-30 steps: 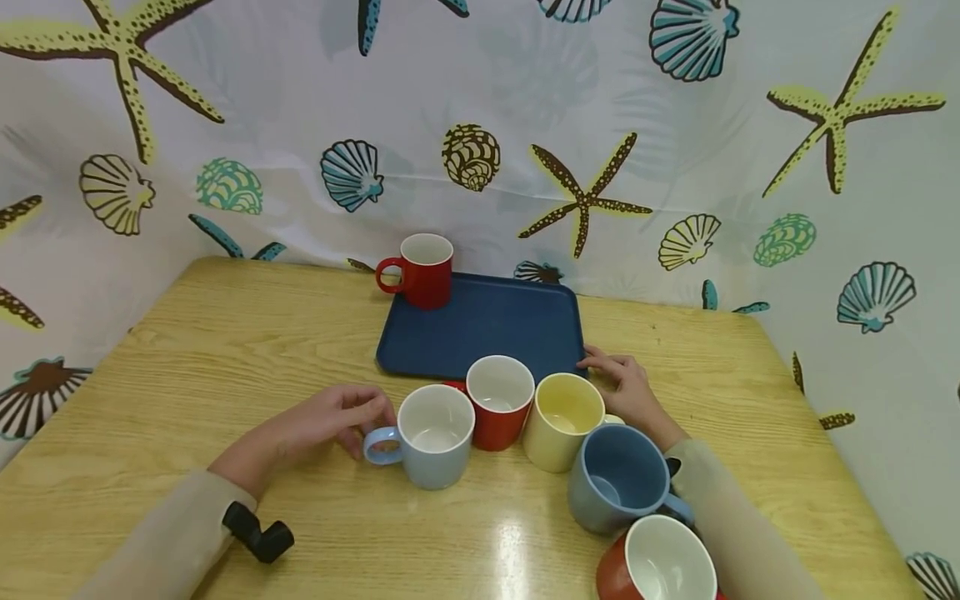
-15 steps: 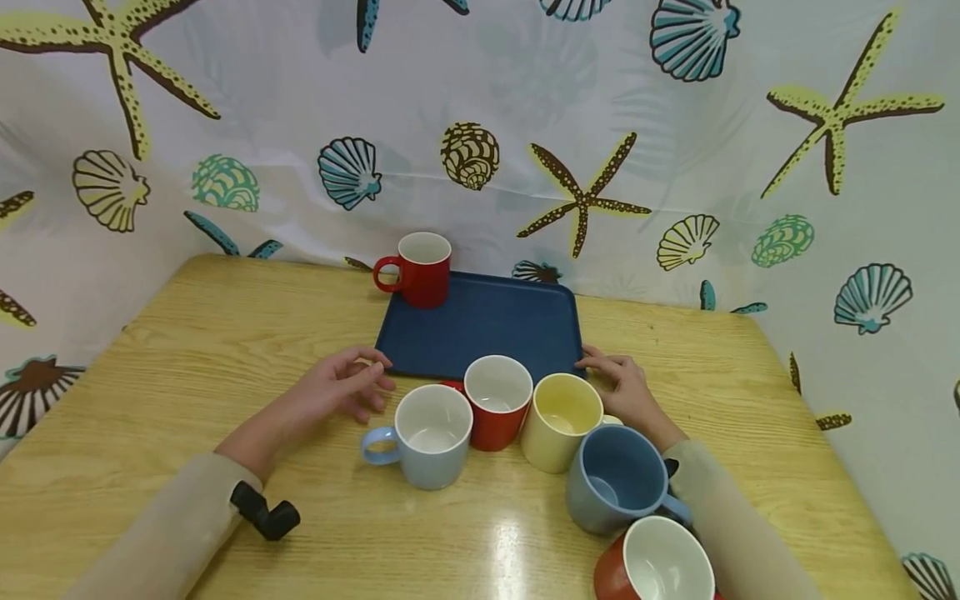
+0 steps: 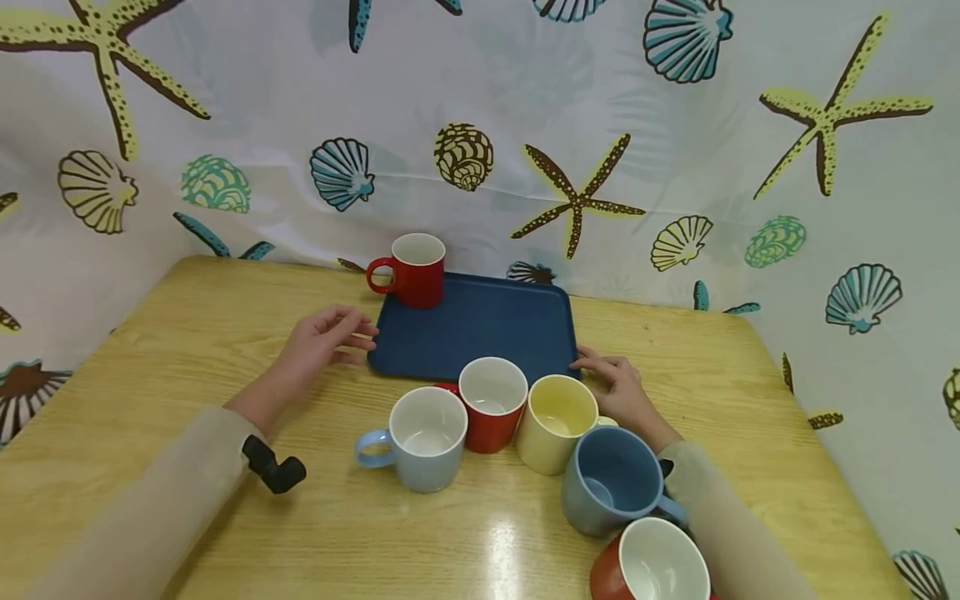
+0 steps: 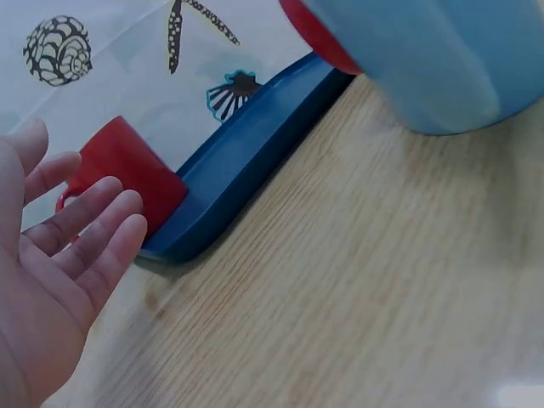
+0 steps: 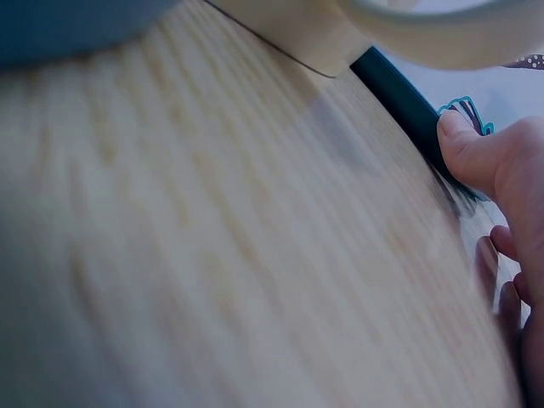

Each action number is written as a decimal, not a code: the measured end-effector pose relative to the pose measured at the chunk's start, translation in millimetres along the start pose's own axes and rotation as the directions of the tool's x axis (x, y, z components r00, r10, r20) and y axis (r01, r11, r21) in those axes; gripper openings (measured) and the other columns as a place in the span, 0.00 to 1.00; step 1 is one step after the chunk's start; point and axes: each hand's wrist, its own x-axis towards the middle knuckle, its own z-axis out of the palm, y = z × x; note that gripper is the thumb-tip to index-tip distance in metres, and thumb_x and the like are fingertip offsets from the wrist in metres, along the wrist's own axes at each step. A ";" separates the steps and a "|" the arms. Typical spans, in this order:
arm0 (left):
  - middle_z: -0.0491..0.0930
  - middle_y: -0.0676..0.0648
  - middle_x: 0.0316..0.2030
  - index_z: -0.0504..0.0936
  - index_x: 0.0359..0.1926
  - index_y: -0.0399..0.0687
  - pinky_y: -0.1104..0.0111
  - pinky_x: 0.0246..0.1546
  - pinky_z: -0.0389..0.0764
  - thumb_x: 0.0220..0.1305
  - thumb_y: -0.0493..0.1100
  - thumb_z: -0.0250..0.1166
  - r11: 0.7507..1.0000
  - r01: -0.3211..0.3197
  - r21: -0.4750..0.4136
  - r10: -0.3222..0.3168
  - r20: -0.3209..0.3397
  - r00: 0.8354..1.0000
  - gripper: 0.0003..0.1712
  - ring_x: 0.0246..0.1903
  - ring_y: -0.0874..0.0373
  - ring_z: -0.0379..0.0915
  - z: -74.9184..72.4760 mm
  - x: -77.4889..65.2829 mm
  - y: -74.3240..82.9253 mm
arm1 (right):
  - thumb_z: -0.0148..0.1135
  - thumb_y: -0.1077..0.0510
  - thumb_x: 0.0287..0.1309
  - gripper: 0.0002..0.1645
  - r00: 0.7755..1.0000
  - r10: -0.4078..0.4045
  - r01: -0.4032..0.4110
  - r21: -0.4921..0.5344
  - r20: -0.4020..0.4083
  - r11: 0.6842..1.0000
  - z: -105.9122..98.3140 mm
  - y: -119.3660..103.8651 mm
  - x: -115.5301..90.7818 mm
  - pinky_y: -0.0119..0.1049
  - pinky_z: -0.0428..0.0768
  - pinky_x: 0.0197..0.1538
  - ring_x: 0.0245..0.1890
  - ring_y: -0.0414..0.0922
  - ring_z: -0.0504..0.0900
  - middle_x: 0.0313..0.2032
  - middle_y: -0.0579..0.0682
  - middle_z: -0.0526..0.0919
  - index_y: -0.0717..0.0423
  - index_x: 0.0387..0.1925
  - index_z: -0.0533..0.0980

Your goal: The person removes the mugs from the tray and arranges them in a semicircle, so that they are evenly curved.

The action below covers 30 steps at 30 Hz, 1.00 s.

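A dark blue tray (image 3: 483, 325) lies on the table with a red mug (image 3: 422, 283) upright at its back left corner. My left hand (image 3: 318, 346) is just off the tray's left edge, fingers loosely extended and nothing in it; the left wrist view shows its palm and spread fingers (image 4: 93, 225) overlapping the mug. At the tray's front right corner is my right hand (image 3: 618, 387). In the right wrist view its thumb (image 5: 463, 149) rests along the tray's rim (image 5: 404, 106), with the other fingers low beside it, partly out of frame.
In front of the tray stand a light blue mug (image 3: 427, 458), a red mug (image 3: 491, 429) and a yellow mug (image 3: 543, 442). A darker blue mug (image 3: 600, 504) and another red mug (image 3: 611, 575) are nearer, beside my right sleeve. A patterned curtain (image 3: 405, 92) hangs behind the table (image 3: 225, 333).
My left hand has moved from beside the light blue mug's handle, forward and left, to the tray's left side. The right hand has stayed at the tray's corner. The mugs stand as before.
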 end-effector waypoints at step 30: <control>0.63 0.33 0.62 0.46 0.70 0.40 0.60 0.53 0.73 0.63 0.65 0.50 0.960 0.273 -0.066 -0.278 -0.080 0.957 0.47 0.54 0.44 0.69 -15.2 73.4 9.6 | 0.68 0.56 0.50 0.22 0.999 0.039 -0.039 0.001 -0.005 0.999 0.5 -1.3 1.2 0.58 0.48 0.60 0.55 0.48 0.60 0.66 0.43 0.63 0.49 0.50 0.78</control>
